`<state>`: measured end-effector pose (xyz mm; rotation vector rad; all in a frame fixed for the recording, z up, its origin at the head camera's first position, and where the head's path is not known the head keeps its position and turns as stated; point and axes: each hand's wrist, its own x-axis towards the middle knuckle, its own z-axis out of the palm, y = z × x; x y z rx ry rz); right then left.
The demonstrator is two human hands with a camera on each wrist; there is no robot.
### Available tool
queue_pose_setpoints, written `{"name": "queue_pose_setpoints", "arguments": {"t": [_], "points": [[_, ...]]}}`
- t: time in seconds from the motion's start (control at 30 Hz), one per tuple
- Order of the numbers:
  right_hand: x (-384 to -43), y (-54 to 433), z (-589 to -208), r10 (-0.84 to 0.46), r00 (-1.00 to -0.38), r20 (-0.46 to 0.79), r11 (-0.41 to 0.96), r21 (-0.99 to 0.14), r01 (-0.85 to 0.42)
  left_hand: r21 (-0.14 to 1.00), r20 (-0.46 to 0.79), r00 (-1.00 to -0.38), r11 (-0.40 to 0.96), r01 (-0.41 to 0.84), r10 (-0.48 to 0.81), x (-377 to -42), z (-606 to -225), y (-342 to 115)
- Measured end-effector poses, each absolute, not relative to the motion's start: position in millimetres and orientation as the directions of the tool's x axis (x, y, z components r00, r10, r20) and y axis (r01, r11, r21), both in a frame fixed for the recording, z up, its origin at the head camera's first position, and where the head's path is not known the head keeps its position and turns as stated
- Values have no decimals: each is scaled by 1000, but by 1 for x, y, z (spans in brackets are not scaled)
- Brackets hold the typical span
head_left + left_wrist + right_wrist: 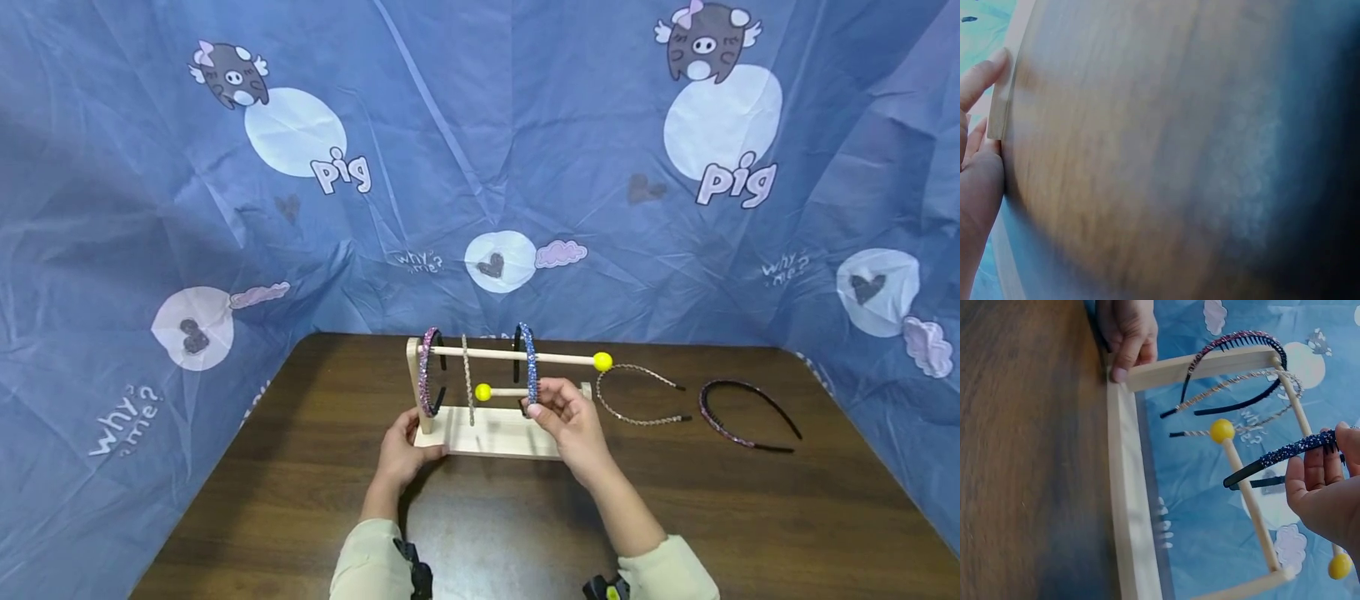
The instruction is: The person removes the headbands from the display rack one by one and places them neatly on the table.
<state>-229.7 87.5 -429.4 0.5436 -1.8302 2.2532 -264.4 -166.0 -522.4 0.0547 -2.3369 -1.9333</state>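
Note:
A wooden headband stand (487,433) has two rods tipped with yellow balls. My left hand (400,457) grips the left end of its base, the thumb along the front edge. My right hand (576,432) pinches the front of a blue glittery headband (532,362), which loops over the upper rod (562,358). In the right wrist view its black end (1242,475) passes close by the lower rod (1254,519); I cannot tell whether they touch. Left of it on the upper rod hang a pink glittery headband (425,375) and a thin braided headband (468,379).
On the brown table (510,517), right of the stand, lie another thin braided headband (622,418) and a dark pink-purple glittery headband (720,429). A blue printed cloth (450,167) hangs behind and at both sides. The yellow ball (602,362) of the upper rod sticks out rightward.

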Motion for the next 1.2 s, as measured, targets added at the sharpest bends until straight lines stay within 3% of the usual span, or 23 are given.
{"name": "queue_pose_setpoints", "arguments": {"t": [0.5, 1.2], "points": [[-220, 121, -404, -33, -898, 438, -122, -894, -432, 972, 75, -990, 229, 46, -116, -275, -527, -167], [-209, 165, -384, 106, -788, 606, -289, -740, -608, 978, 77, -992, 201, 55, -104, -273, -531, -167]]}}
